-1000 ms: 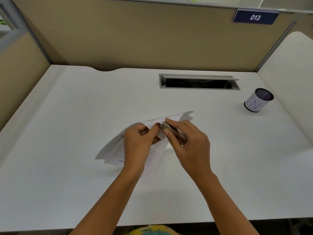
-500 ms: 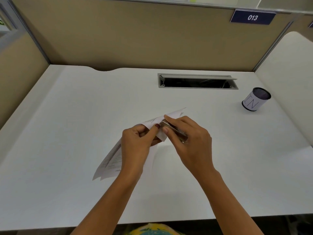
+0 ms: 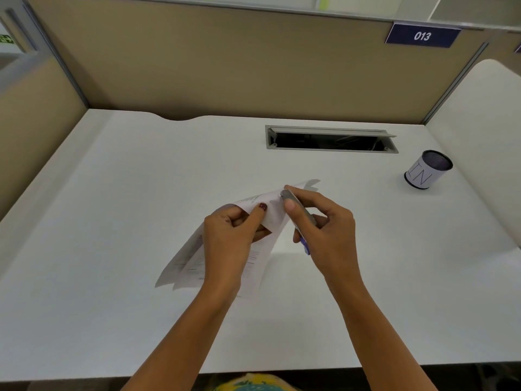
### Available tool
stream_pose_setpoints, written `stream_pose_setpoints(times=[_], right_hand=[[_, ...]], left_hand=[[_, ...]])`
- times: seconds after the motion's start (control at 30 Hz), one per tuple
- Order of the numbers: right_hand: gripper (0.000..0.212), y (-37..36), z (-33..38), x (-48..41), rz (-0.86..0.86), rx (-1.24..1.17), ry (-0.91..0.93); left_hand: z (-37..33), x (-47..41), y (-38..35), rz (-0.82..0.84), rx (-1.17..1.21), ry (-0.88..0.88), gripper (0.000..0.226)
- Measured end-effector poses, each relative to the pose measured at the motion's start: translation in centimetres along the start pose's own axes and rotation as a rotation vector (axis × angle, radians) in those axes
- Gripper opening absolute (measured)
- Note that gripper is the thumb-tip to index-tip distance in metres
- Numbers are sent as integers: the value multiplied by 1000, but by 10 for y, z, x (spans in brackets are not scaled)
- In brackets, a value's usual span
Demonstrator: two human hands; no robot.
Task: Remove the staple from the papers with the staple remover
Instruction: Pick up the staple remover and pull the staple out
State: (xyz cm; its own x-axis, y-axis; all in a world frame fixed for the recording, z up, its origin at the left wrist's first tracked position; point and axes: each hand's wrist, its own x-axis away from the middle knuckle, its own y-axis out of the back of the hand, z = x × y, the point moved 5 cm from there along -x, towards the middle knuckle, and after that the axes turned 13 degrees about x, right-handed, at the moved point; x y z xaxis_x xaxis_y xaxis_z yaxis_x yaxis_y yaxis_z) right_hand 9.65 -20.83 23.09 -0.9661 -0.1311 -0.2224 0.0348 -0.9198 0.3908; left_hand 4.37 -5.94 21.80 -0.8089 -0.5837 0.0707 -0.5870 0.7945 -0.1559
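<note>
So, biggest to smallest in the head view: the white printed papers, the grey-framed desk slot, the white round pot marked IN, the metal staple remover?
white printed papers
grey-framed desk slot
white round pot
metal staple remover, partly hidden, so unsure against the pot

The papers (image 3: 272, 214) are white with grey printed lines. The staple remover (image 3: 299, 210) is silver with a blue end. The thumbnail (image 3: 263, 206) of the left hand (image 3: 228, 238) has dark red polish. The desk (image 3: 141, 193) is white and the partition (image 3: 225, 66) is beige. At 1 o'clock the sign (image 3: 422, 36) is dark blue with white digits. At 2 o'clock the cup (image 3: 421, 174) is white with dark letters.
</note>
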Motion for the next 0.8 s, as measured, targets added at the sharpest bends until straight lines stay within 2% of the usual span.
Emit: stream_pose_setpoints(times=[0.13,0.3,0.53,0.8], right_hand=[[25,4,14,6,-38,354,298],[25,3,26,12,-146,514,477],[26,0,27,12,-145,484,465],[24,-4,23,6,-73,283,321]], left_hand=[[-2,-2,4,-21,-25,7,16],[-7,-1,1,1,-11,4,19],[-5,-4,4,4,-17,17,20],[-7,-8,9,8,-81,-17,20]])
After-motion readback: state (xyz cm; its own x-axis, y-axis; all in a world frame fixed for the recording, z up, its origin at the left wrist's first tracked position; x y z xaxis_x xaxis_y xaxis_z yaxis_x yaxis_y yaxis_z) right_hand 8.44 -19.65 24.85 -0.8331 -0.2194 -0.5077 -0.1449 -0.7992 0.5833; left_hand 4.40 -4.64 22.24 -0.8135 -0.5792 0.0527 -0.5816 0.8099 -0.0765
